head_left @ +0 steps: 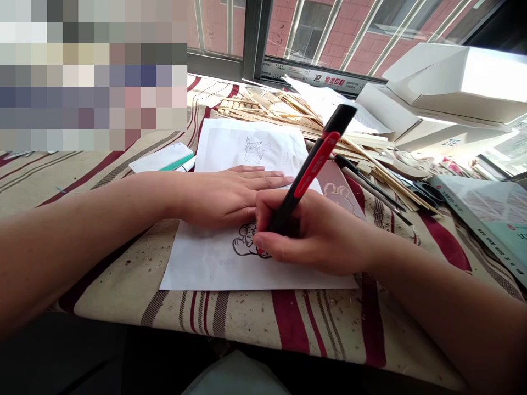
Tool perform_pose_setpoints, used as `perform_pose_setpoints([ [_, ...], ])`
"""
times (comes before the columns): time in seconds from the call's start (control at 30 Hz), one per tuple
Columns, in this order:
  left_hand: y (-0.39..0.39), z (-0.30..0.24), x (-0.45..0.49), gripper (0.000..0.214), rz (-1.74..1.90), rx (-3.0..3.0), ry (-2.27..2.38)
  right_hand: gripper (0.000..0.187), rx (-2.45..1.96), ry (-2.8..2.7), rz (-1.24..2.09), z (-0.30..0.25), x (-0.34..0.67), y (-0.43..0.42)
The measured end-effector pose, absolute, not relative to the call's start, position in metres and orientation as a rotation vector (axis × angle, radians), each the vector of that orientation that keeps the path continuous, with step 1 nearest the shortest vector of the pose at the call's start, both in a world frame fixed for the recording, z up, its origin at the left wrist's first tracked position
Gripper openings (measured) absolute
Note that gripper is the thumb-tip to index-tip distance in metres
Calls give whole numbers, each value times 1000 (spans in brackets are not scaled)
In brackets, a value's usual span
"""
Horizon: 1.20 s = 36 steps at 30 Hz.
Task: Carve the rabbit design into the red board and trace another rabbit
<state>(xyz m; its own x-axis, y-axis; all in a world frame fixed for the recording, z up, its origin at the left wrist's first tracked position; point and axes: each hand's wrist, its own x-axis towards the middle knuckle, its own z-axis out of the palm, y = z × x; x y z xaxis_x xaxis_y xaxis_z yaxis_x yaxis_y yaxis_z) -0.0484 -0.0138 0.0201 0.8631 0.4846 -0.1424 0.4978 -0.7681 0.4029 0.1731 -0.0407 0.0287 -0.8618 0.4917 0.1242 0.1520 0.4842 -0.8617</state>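
My right hand (317,233) is shut on a black and red marker pen (313,164), with the tip pressed to a white paper sheet (214,269) and hidden behind my fingers. Beneath the pen, a black ink cartoon outline (246,241) is partly covered by my hand. My left hand (226,196) lies flat on the paper, palm down, holding nothing. Its fingers point toward the pen. A second sheet (280,140) lies under or against the first, with a small cartoon Pikachu sketch (254,151) near its top edge.
A red-striped cloth (247,318) covers the table, scattered with wood shavings. Thin wooden sticks (288,112) are heaped at the back, beside scissors (426,193), dark pens (370,186), a book (486,219) and white cardboard (448,82) below a window (329,33).
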Motion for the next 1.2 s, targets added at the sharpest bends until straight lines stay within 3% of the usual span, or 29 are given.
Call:
perform_pose_setpoints([
  [0.3, -15, 18, -50, 52, 21, 2657, 646, 32, -610, -1927, 1512, 28, 183, -38],
  [0.57, -13, 12, -52, 64, -30, 2687, 718, 20, -675, -2156, 1187, 28, 195, -52],
  [1.2, -15, 15, -50, 71, -75, 2698, 753, 17, -782, -2220, 1219, 22, 197, -52],
])
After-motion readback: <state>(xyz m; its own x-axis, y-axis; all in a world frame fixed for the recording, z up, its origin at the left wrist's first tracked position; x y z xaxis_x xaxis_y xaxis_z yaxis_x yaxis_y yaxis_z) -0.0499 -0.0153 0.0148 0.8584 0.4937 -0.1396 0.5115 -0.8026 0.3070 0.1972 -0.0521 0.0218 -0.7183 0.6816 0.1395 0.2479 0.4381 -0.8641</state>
